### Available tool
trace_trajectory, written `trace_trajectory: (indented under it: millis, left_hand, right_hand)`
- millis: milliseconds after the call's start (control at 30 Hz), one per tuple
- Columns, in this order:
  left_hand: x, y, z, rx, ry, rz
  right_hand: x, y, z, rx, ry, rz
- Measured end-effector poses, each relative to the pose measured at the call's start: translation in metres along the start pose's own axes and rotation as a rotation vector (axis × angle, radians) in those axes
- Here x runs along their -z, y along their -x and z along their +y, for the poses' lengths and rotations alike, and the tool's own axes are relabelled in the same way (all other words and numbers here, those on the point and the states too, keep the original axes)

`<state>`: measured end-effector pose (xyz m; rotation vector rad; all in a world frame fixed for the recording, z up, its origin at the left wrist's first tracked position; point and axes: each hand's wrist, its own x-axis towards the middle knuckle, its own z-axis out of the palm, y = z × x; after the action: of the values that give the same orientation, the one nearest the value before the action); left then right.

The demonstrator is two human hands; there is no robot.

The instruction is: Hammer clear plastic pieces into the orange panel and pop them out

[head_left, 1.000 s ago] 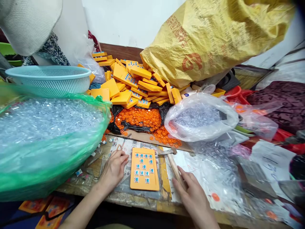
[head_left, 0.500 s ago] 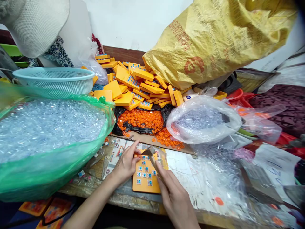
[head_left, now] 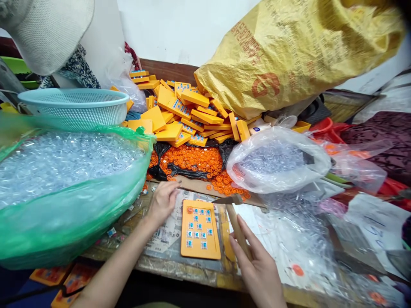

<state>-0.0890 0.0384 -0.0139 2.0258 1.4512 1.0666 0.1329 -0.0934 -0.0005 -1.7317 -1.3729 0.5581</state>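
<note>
My right hand is wrapped round the wooden handle of a small hammer, whose dark metal head is raised beside the top right corner of an orange board. The board lies flat, with several blue and clear pieces in it and one orange ring at its top left. Left of the board, my left hand is closed near the heap of orange rings; what its fingertips hold, if anything, is too small to make out.
A green bag of clear pieces fills the left, below a blue basket. Orange boards are piled behind. To the right are a white bag of clear pieces and a yellow sack.
My left hand has left the board, moving left and up. My right hand has carried the hammer right, off the board. The orange ring at the board's top left is now uncovered.
</note>
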Motion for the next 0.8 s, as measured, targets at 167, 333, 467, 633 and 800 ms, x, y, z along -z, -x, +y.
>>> trace_trajectory:
  millis: [167,333,467,633,800]
  left_hand:
    - [0.006,-0.030,-0.005,-0.014,-0.169,-0.040]
    - [0.017,-0.004,-0.001,0.064,-0.115,-0.188]
    - [0.019,0.025,-0.008,0.023,-0.136,-0.195]
    - [0.010,0.036,0.010,-0.088,-0.040,-0.104]
    - [-0.013,0.030,0.041,-0.170,0.045,-0.172]
  right_hand:
    - [0.004,0.008,0.009,-0.144,-0.050,0.073]
    - [0.009,0.020,0.019,-0.253,-0.108,0.063]
    - [0.007,0.023,0.019,-0.286,-0.143,0.033]
    - [0.003,0.019,0.008,-0.108,-0.108,-0.065]
    - [0.001,0.009,-0.010,0.199,-0.007,-0.072]
